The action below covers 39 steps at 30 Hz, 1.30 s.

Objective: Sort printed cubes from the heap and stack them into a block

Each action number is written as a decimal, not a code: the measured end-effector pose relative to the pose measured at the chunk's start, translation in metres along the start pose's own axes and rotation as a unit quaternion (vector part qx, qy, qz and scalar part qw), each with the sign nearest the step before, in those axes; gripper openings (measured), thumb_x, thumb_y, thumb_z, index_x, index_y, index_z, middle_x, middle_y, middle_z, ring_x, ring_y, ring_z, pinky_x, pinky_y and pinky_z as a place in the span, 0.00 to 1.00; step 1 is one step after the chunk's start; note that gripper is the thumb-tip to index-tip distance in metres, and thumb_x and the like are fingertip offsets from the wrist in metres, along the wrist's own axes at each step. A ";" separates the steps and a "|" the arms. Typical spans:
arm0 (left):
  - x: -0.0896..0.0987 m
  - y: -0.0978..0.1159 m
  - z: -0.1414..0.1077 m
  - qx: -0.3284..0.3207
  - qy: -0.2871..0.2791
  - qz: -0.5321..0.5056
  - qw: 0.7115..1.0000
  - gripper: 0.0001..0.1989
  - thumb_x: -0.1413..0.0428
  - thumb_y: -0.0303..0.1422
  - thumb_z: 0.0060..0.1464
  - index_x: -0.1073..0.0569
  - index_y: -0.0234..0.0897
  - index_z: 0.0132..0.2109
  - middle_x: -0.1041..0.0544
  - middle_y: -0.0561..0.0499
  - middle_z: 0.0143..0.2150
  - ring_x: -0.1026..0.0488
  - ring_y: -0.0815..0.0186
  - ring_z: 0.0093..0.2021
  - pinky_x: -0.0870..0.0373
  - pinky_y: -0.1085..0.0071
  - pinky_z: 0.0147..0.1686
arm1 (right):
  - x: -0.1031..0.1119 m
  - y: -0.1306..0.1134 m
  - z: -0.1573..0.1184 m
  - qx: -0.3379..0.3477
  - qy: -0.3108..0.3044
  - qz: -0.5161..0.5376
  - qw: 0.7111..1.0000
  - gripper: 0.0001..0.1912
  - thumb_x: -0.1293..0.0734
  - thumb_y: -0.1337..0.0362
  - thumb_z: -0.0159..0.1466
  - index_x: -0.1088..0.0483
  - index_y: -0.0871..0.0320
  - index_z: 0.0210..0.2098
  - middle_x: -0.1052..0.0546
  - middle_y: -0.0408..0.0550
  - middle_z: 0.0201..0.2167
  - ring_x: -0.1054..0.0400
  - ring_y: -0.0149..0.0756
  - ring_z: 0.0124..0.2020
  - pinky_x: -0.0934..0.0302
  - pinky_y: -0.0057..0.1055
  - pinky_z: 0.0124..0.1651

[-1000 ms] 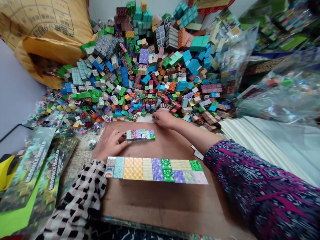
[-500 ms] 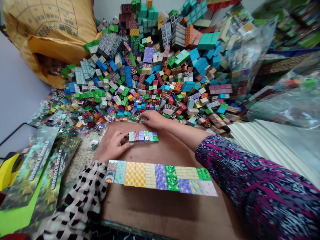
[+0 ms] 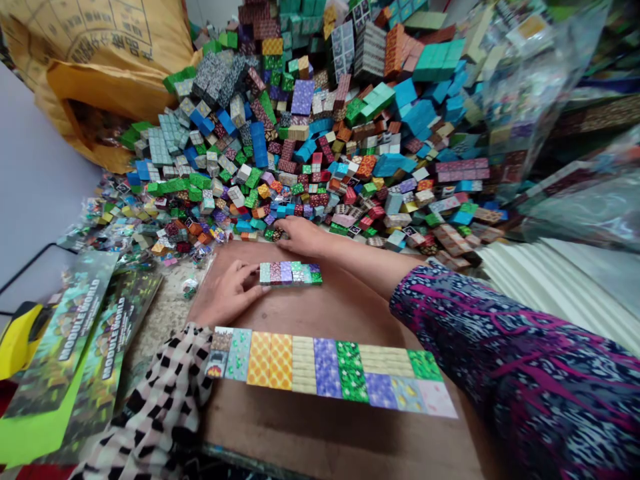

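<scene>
My left hand (image 3: 231, 291) lies on the brown board (image 3: 295, 443), thumb and fingers bent around the left end of a short row of small patterned cube blocks (image 3: 286, 273). At the near edge of the block pile, my right hand (image 3: 303, 237) has its fingertips closed around a small dark speckled block (image 3: 277, 235); the fingers partly hide it. Closer to me, a long two-tier strip of printed blocks (image 3: 327, 369) spans the board, in orange, cream, purple, green and pink.
A large heap of loose colored blocks (image 3: 300, 153) fills the back. At left are printed "Module World" cards (image 3: 107, 340), a yellow tool (image 3: 20, 340) and a yellow sack (image 3: 115, 87). Clear plastic bags (image 3: 590, 193) and stacked white sheets (image 3: 545, 293) lie at right.
My right hand has shifted slightly left, its fingertips now around the small speckled block. My left hand stays at the short row. The view has moved a little, so the long strip appears lower.
</scene>
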<state>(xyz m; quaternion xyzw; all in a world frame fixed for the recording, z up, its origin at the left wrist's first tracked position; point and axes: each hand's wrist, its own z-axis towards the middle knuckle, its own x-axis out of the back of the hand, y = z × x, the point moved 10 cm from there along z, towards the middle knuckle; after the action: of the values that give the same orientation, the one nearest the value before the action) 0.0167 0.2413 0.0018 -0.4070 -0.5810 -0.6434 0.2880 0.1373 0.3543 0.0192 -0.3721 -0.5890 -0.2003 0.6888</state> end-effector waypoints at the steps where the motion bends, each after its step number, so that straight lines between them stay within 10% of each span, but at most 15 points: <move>1: 0.000 0.000 0.000 -0.002 -0.002 0.001 1.000 0.25 0.44 0.51 0.57 0.30 0.47 0.58 0.30 0.52 0.46 0.31 0.65 0.36 0.35 0.67 0.35 | 0.000 -0.001 0.000 -0.003 -0.003 -0.006 1.000 0.19 0.36 0.66 0.64 0.30 0.63 0.54 0.25 0.59 0.51 0.31 0.46 0.51 0.39 0.34 0.51; 17: 0.002 0.002 -0.003 -0.004 -0.007 -0.009 1.000 0.26 0.45 0.53 0.58 0.31 0.49 0.60 0.29 0.52 0.49 0.31 0.66 0.37 0.34 0.68 0.36 | 0.010 -0.002 -0.004 0.012 0.013 0.022 1.000 0.17 0.37 0.67 0.65 0.30 0.60 0.54 0.26 0.57 0.51 0.32 0.43 0.50 0.41 0.33 0.51; 32: 0.002 -0.003 0.004 -0.028 0.016 -0.006 0.999 0.27 0.45 0.53 0.56 0.28 0.46 0.57 0.28 0.50 0.44 0.30 0.61 0.39 0.33 0.66 0.35 | 0.025 0.050 -0.111 -0.185 -0.139 0.005 0.973 0.23 0.32 0.63 0.61 0.30 0.59 0.55 0.22 0.53 0.47 0.28 0.42 0.44 0.39 0.29 0.40; 39: 0.002 -0.007 0.007 -0.046 0.042 0.002 0.998 0.26 0.45 0.52 0.55 0.28 0.48 0.57 0.27 0.50 0.44 0.29 0.59 0.43 0.31 0.65 0.38 | 0.039 0.047 -0.113 -0.100 -0.067 -0.080 0.990 0.22 0.38 0.73 0.63 0.29 0.62 0.56 0.29 0.60 0.56 0.33 0.44 0.54 0.41 0.33 0.52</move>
<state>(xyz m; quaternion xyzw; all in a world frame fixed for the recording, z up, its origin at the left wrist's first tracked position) 0.0117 0.2489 -0.0002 -0.3940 -0.5373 -0.6851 0.2944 0.2545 0.3058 0.0408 -0.4031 -0.6386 -0.2873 0.5892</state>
